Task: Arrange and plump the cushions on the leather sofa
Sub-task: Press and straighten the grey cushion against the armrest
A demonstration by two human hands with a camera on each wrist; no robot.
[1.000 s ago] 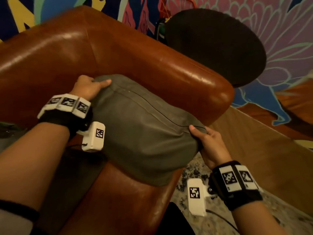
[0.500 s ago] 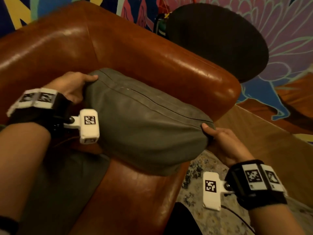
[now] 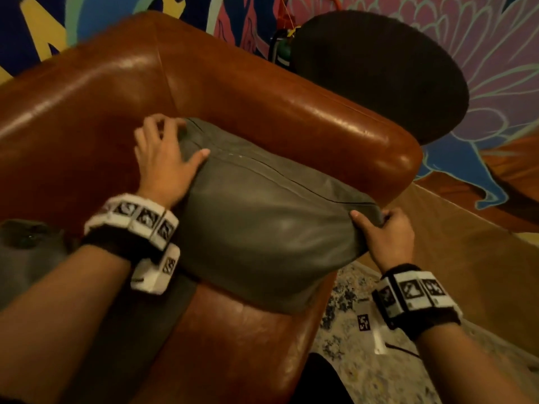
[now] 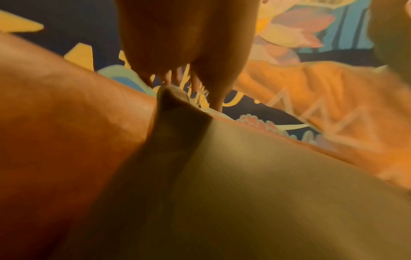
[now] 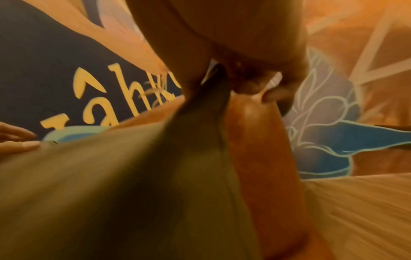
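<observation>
A grey-green cushion lies across the brown leather sofa's arm, leaning against its padded top. My left hand rests on the cushion's left end, fingers spread loosely near the top corner and thumb lying on the fabric. In the left wrist view the left hand's fingers hang just above the cushion's corner. My right hand grips the cushion's right corner, thumb on top and fingers curled round the edge. The right wrist view shows this right hand pinching the cushion's seam beside the sofa arm.
A dark round piece of furniture stands behind the sofa arm against a colourful mural wall. A patterned rug and wooden floor lie to the right. A grey seat cushion and another dark cushion are at left.
My left hand has let go of the cushion's left corner and now lies spread on that end. The right hand keeps its grip on the right corner.
</observation>
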